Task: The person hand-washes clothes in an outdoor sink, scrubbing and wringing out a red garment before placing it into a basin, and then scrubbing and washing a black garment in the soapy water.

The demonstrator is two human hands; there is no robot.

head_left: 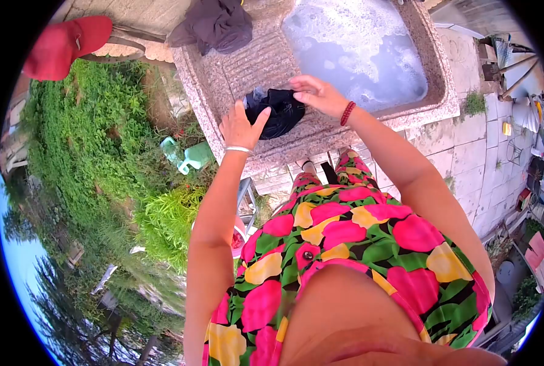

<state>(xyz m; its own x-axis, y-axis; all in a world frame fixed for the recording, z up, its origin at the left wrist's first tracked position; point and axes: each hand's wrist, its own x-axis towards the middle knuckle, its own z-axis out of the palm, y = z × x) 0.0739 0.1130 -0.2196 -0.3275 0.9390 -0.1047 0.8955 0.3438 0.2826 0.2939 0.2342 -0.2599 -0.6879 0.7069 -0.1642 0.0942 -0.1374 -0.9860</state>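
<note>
A bunched black wet cloth [284,114] lies at the near end of the ribbed washboard [256,70], which is part of a speckled stone sink [439,79]. My left hand [241,127] rests at the cloth's left side, thumb stretched over it and fingers apart. On the other side, my right hand [319,96] has its fingers spread, with the tips at the cloth's right edge; whether they touch it I cannot tell. Neither hand is wrapped round the fabric. Soapy water [357,58] with white foam fills the basin to the right of the washboard.
A dark crumpled garment [220,27] lies on the sink's far left corner. At the far left is a red cap [67,46]. Green plants and a pale green plastic jug [197,157] are left of the sink. Paving [467,165] lies to the right.
</note>
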